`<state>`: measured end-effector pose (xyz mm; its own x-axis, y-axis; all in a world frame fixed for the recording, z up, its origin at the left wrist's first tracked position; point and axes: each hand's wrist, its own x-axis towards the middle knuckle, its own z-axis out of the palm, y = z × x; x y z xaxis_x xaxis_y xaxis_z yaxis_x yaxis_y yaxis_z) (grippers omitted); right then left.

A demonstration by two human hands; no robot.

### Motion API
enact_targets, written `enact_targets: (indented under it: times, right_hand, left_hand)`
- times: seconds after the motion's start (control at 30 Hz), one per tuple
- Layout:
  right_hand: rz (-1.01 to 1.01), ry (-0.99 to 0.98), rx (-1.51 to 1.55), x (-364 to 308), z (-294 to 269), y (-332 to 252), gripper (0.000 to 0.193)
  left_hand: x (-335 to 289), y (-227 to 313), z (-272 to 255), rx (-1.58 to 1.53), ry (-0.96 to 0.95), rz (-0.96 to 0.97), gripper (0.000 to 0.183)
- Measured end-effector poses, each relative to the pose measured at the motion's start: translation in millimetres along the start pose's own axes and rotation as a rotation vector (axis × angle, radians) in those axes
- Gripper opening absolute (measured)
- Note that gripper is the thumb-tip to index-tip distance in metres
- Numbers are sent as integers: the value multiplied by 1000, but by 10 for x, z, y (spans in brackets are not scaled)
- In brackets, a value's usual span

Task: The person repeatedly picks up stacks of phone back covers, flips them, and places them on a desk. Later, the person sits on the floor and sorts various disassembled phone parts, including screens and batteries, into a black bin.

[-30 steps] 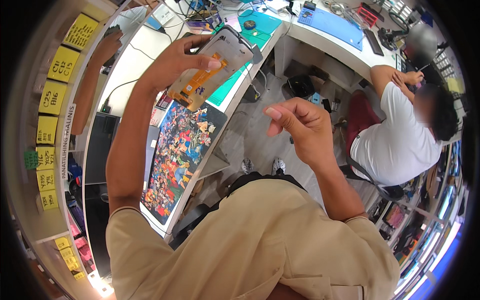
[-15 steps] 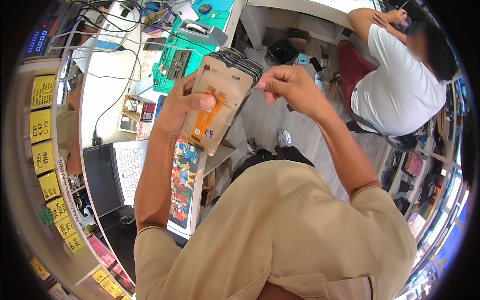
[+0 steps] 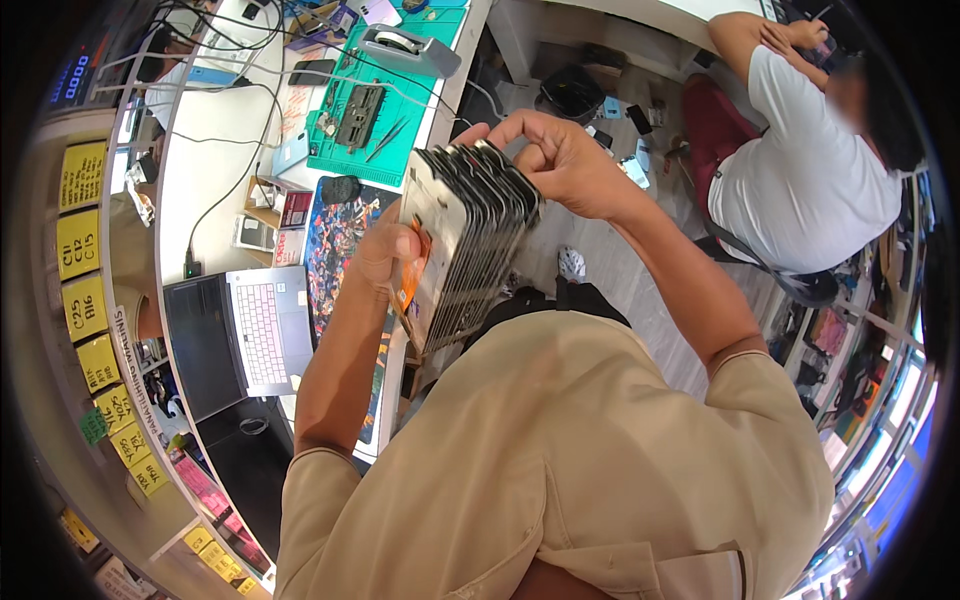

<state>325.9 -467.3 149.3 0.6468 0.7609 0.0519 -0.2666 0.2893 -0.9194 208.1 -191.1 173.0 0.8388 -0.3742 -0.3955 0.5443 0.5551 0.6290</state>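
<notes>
A thick stack of thin, flat phone screens stands tilted in front of my chest, its many dark edges turned toward me. On its left outer face is an orange flex cable. My left hand is closed around the left side of the stack, thumb pressed on the outer face near the cable; its other fingers are mostly hidden behind. At the top right corner, the bent fingers of my right hand hold the upper edges of the screens. The fingertips are partly hidden behind the stack.
Left is a bench with an open laptop, a green work mat, a tape dispenser, tweezers and loose cables. A shelf with yellow labels borders it. A seated person is at right, with a black bin nearby.
The stack has turned from showing its broad face to showing its edges, and has come slightly lower and right. My right hand has shifted onto the top edges, its fingers reaching farther over.
</notes>
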Motion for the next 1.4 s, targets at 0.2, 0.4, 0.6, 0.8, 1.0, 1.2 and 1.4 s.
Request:
enact_targets:
  times: [0.2,0.4,0.6,0.8,1.0,1.2,1.4]
  right_hand:
    - [-261,-193,-322,336,-20,-46,57]
    - [-532,18,-883,655,-115,-294,46]
    - [225,-291,-365,632,100,-102,46]
    - [252,-391,-418,602,642,156,55]
    - [30,-555,-683,807,975,248,44]
    - [-217,-633,-764,991,1291,316,48]
    - [74,-175,-552,906,1418,571,34]
  left_hand:
    - [-131,7,52,80,30,-124,117]
    - [-185,469,343,348,-202,-112,140]
    - [-485,449,463,1226,86,137,140]
    - [-739,410,184,1299,208,44,143]
    - [-1073,331,-219,1235,236,48,141]
    - [-1379,100,-949,1152,354,87,113]
    - [-1578,-143,-2181,812,711,68,94]
